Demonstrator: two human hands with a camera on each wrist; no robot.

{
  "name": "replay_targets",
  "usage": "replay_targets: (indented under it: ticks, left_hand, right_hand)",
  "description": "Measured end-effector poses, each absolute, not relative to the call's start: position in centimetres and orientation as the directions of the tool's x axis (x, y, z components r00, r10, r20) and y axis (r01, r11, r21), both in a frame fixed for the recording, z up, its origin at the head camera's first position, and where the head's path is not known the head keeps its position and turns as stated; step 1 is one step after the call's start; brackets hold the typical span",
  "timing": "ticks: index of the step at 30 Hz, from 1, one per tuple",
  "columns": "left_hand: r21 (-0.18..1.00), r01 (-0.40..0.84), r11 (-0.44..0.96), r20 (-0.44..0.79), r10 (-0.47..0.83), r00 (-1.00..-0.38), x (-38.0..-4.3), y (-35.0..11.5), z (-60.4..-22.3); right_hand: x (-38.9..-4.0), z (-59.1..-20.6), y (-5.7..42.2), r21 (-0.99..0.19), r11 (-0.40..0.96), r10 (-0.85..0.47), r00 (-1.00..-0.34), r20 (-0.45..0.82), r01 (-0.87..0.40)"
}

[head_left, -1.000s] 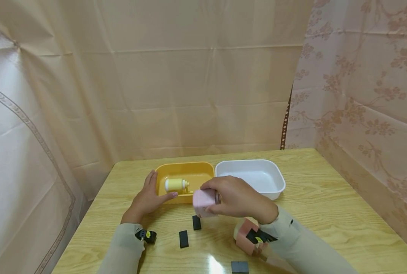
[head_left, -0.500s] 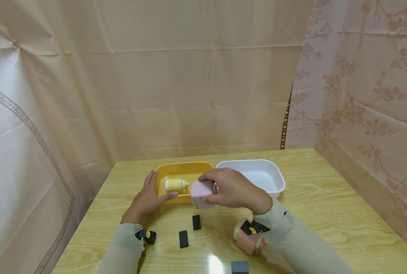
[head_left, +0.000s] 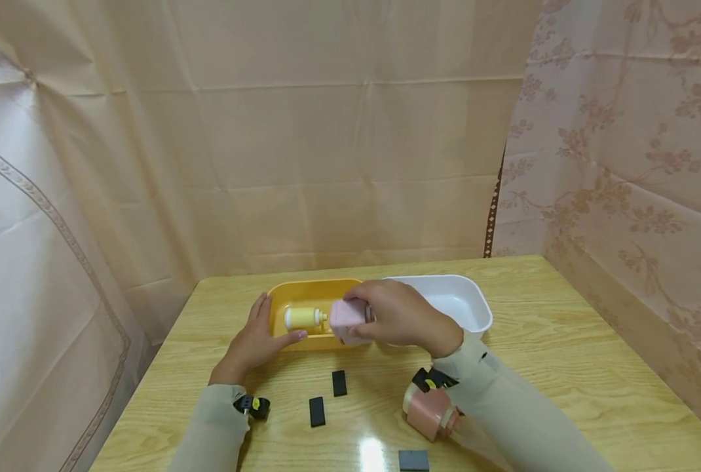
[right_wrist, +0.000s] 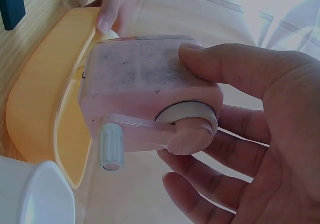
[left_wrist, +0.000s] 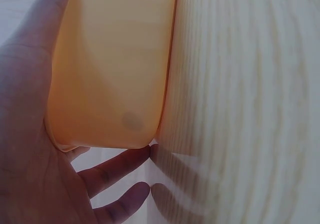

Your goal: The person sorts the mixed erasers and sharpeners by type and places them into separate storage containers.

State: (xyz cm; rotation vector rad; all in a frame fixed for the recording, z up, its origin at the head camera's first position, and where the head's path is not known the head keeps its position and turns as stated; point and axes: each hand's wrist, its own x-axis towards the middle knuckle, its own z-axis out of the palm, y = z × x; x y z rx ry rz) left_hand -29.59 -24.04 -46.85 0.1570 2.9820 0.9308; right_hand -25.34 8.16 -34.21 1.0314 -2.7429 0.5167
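My right hand (head_left: 399, 314) holds a pale pink crank pencil sharpener (head_left: 348, 321) over the right part of the yellow-orange tray (head_left: 291, 286). The right wrist view shows the sharpener's crank arm and white knob (right_wrist: 111, 146), with the thumb on its smudged face and fingers behind and below. My left hand (head_left: 257, 344) rests against the tray's left front corner, thumb along the front rim and fingers extended along the left end. Inside the tray lies a yellow crank pencil sharpener (head_left: 301, 318) on its side. A salmon-pink sharpener (head_left: 427, 413) lies on the table beneath my right forearm.
A white tray (head_left: 474, 305) stands immediately right of the orange one, partly behind my right hand. Two black rectangular pieces (head_left: 317, 412) lie in front of the trays. A dark grey piece (head_left: 413, 460) is near the front edge. Cloth curtains (head_left: 327, 164) enclose the table.
My right hand has carried the pale pink sharpener away from me, from in front of the orange tray to over it. The left hand has stayed in place.
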Motion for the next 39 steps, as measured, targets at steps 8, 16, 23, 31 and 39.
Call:
replay_targets:
  ticks: [8,16,23,31,39]
  left_hand:
    - [0.560,0.084,0.824,0.011,0.095,-0.995,-29.7,-24.1,-47.0]
    - [0.571,0.068,0.818,-0.001,0.083,-0.997,-29.6,-24.0,-46.8]
    - [0.576,0.070,0.814,-0.001,0.086,-0.996,-29.4,-23.9,-46.6]
    - [0.563,0.073,0.823,-0.003,0.091,-0.996,-29.4,-23.9,-46.6]
    - [0.559,0.077,0.825,-0.003,0.096,-0.995,-29.5,-24.0,-46.6]
  right_hand:
    - [-26.1,-34.1,8.0,-0.251,0.712,-0.591,-0.753,0.291,-0.656]
    - [-27.2,-33.9,7.7,-0.294,0.699,-0.583,-0.757,0.295,-0.653]
    - [-28.1,-34.3,7.5,-0.347,0.684,-0.555,-0.766,0.324,-0.642]
    - [-29.0,-34.5,7.5,-0.440,0.645,-0.523,-0.781,0.342,-0.625]
    - [-30.3,-35.4,7.5,-0.484,0.615,-0.503,-0.783,0.366,-0.622]
